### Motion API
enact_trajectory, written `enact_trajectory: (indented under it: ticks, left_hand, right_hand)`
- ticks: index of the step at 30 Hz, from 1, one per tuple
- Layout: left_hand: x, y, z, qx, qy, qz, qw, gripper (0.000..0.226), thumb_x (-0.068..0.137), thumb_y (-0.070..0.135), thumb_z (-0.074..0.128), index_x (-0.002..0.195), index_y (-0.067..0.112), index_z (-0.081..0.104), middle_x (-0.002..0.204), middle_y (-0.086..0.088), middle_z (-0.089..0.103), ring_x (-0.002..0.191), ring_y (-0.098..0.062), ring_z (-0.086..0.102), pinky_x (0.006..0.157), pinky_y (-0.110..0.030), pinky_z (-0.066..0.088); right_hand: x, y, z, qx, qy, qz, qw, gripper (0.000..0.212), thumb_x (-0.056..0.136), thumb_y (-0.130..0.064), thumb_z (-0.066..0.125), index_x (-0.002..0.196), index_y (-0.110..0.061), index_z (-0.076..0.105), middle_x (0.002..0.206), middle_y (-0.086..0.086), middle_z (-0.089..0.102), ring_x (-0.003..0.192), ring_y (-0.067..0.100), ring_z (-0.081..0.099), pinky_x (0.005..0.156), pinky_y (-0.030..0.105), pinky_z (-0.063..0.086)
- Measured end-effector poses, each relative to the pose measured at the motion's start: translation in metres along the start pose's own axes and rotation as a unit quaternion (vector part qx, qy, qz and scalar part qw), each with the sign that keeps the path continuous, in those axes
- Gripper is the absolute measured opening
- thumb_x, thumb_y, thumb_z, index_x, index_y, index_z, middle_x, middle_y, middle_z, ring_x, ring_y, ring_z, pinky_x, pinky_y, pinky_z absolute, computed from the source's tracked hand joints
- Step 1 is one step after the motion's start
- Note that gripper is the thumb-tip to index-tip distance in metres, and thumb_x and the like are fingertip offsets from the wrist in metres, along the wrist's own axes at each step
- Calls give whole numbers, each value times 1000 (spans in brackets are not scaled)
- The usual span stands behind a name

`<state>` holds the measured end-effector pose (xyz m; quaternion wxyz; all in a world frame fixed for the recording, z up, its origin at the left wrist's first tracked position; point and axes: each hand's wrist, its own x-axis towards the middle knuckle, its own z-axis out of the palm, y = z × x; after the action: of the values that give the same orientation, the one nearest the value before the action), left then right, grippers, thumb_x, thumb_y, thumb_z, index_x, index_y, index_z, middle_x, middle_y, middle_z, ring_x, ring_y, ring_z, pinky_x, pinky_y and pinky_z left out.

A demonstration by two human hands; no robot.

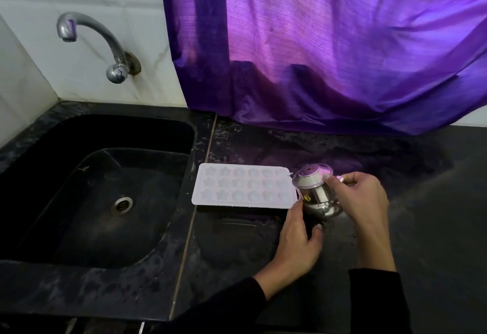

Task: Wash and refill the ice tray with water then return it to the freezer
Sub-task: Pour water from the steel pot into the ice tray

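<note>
Both hands meet on a small steel pot (pixel 317 194), tilted toward the white ice tray (pixel 243 188): the right hand (pixel 362 199) wraps its upper side, the left hand (pixel 299 241) cups it from below. The tray lies flat just left of that grip, on a black stone counter (pixel 421 202) (wet-looking, mottled). Farther left sits a dark sink (pixel 100 189) under a wall tap (pixel 89 41); behind the grip hangs a purple curtain (pixel 329 44).

One ice tray (pixel 243 185), one steel pot (pixel 315 191) — two hands — left (pixel 299 244), right (pixel 361 196).
</note>
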<state>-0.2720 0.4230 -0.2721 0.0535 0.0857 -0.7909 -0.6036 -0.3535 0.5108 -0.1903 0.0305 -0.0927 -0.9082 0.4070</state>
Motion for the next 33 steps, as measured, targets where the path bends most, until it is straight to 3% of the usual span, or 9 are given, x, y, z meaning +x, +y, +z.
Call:
enact_trajectory:
  ticks: [13, 19, 25, 30, 33]
  left_hand:
    - [-2, 0, -1, 8, 0, 14, 1000, 64, 88, 15, 54, 146, 20, 29, 139, 1, 44, 127, -5, 40, 109, -26, 34]
    - [-3, 3, -3, 23, 21, 50, 998, 70, 82, 20, 50, 147, 12, 27, 146, -1, 38, 136, -9, 34, 114, -30, 28]
    - [-2, 6, -8, 22, 42, 60, 997, 71, 83, 22, 50, 149, 13, 24, 148, 1, 35, 138, -8, 31, 115, -31, 28]
    - [-3, 6, -13, 10, 37, 51, 998, 73, 83, 22, 50, 150, 16, 21, 147, 3, 37, 136, -6, 33, 113, -26, 29]
    - [-4, 4, -16, 6, 36, 46, 998, 70, 83, 20, 51, 148, 18, 24, 141, 7, 41, 130, -3, 39, 107, -13, 29]
  right_hand:
    - [-4, -2, -4, 14, -16, 20, 1000, 26, 80, -46, 68, 76, -21, 63, 78, 3, 71, 85, 25, 64, 72, 32, 42]
    - [-1, 4, -10, 79, -36, 53, 995, 30, 74, -45, 74, 67, -17, 67, 63, 1, 70, 74, 26, 70, 80, 45, 57]
    - [-2, -2, -7, 115, -32, 42, 992, 30, 71, -46, 75, 67, -17, 67, 60, -1, 70, 72, 25, 70, 77, 52, 58]
    - [-6, -14, -1, 80, -27, -3, 996, 29, 75, -45, 75, 69, -19, 65, 63, -1, 68, 72, 26, 68, 79, 49, 57]
    - [-7, -17, 3, 59, -26, -15, 998, 30, 74, -48, 73, 70, -20, 64, 67, -1, 69, 76, 26, 68, 80, 47, 56]
